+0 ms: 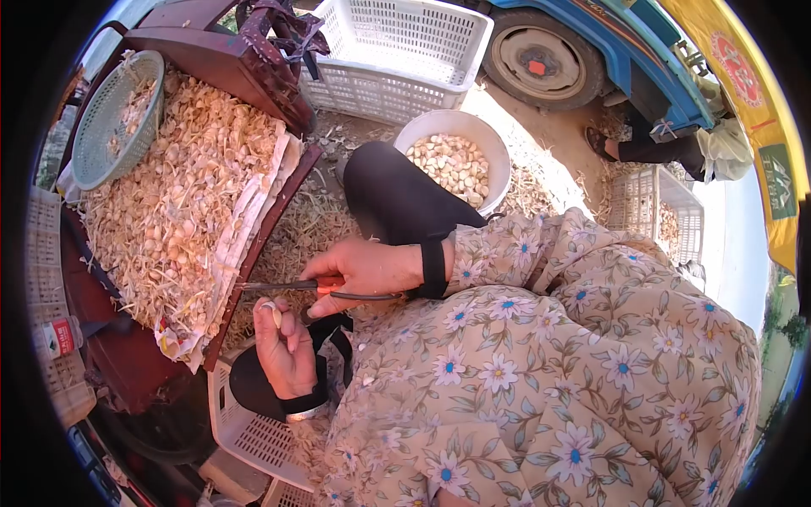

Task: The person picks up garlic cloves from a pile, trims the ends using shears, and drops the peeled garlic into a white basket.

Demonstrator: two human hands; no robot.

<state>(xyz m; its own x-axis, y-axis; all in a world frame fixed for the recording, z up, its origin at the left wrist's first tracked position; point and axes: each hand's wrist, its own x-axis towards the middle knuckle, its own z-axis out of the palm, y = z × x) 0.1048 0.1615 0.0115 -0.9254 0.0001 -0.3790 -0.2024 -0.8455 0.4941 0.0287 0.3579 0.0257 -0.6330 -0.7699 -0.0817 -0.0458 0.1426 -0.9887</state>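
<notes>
My right hand (363, 269) is closed around a tool with orange-red on its handle (328, 286); its thin dark shaft points left toward the tray. Just below the tip, my left hand (287, 346) pinches a small pale clove (275, 316) between thumb and fingers. To the left, a dark red tray (291, 182) lined with pale sheeting bears a heap of garlic cloves and dry husks (182, 211). A round white tub (505, 173) beyond my knee holds many peeled-looking cloves (452, 165).
A green basket (93, 160) leans on the heap. White crates stand ahead (380, 93), at right (642, 198) and below my left hand (262, 439). Behind are a blue vehicle's wheel (541, 63) and another person's leg (659, 152). Husks cover the ground.
</notes>
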